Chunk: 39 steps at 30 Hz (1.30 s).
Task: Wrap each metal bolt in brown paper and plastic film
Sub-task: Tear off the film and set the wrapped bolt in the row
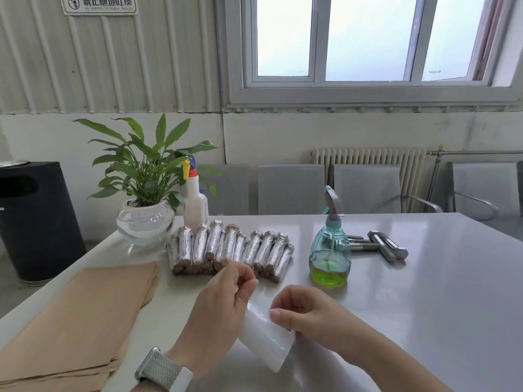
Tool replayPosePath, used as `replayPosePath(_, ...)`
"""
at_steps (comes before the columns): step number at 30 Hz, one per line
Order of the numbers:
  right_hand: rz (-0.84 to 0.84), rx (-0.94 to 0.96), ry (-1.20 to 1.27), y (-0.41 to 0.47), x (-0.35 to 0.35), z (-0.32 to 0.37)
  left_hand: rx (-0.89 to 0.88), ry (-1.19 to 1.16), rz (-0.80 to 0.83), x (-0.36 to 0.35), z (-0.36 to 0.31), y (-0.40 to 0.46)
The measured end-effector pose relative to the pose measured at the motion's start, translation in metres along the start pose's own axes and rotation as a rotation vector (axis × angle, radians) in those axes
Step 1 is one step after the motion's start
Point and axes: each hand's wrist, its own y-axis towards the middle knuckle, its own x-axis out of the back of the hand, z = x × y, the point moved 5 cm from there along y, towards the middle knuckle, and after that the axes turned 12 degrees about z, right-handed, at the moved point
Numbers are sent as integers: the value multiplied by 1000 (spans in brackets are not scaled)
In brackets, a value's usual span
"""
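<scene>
- Left hand (223, 301): raised over near table edge, thumb and forefinger pinching free edge of plastic film.
- Right hand (302, 309): fingers curled, gripping upper end of plastic film roll (266, 339).
- Film roll: white, tilted, held between both hands above white table (424, 292).
- Wrapped bolts (229, 248): stacked in row behind hands, mid-table.
- Bare metal bolts (382, 246): lying far right, just behind green spray bottle (329, 256).
- Brown paper sheets (82, 321): stacked flat at left.
- White spray bottle (195, 203) and potted plant (144, 176): at far left edge.
- Wristwatch (164, 370): on left wrist.
</scene>
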Motion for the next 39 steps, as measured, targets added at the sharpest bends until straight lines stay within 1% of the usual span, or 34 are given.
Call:
replayPosePath(3,45,-13,28,3,-6,-4,-24,-15,14,0,-1,0)
replayPosePath(7,197,-33,72,0,-9,-2,-60,-54,59,-3,1,-2)
replayPosePath(9,246,-23,64,-2,-8,0,-64,-49,90,-7,1,-3)
replayPosePath(15,180,74,3,-5,-3,9,-9,-60,93,-9,7,-1)
replayPosePath(18,181,-9,-34,-3,-7,1,0,34,128,-13,11,-2)
replayPosePath(20,189,-86,0,-3,-7,-5,7,71,143,-16,14,-1)
replayPosePath(22,233,-122,61,-4,-6,-6,24,75,145,-16,16,0)
replayPosePath(25,266,-128,43,-6,-3,-6,40,77,138,-14,19,0)
replayPosePath(30,161,-59,-84,-4,1,-3,60,102,123,-13,21,1)
replayPosePath(32,145,-35,-112,-3,2,-1,65,116,108,-12,21,2)
replayPosePath(39,189,-138,-73,-6,3,-2,44,170,105,-13,15,1)
